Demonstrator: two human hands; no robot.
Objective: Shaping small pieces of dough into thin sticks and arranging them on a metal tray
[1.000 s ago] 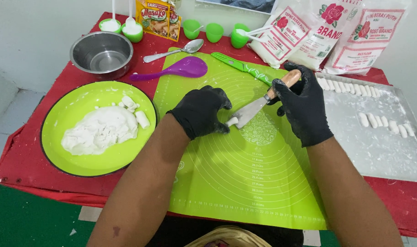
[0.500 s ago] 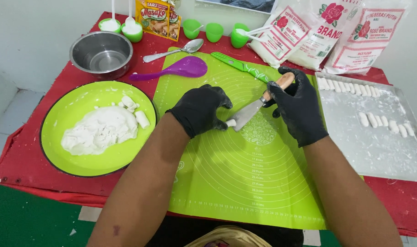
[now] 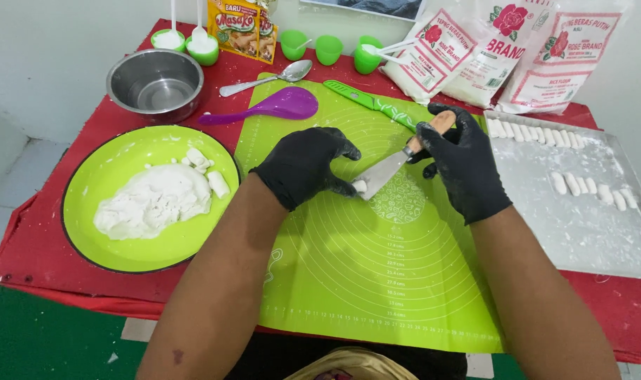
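- Cutting dough on green mat [image 3: 377, 281], by the look of it: small white piece [image 3: 360, 186] lies at scraper [image 3: 381, 174] blade tip.
- L hand [image 3: 305, 165] curled, fingertips touching piece; nothing clenched.
- R hand [image 3: 465, 165] closed round scraper's wooden handle.
- Done: rows of pieces on floured tray [image 3: 581, 225], R side.
- Left: big dough lump [image 3: 151, 200] plus few cut bits on plate [image 3: 88, 232], L side.

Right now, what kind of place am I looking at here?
Most likely a home food-prep table for shaping dough: a green silicone pastry mat, a green plate of white dough, flour bags, and a floured tray of small dough pieces.
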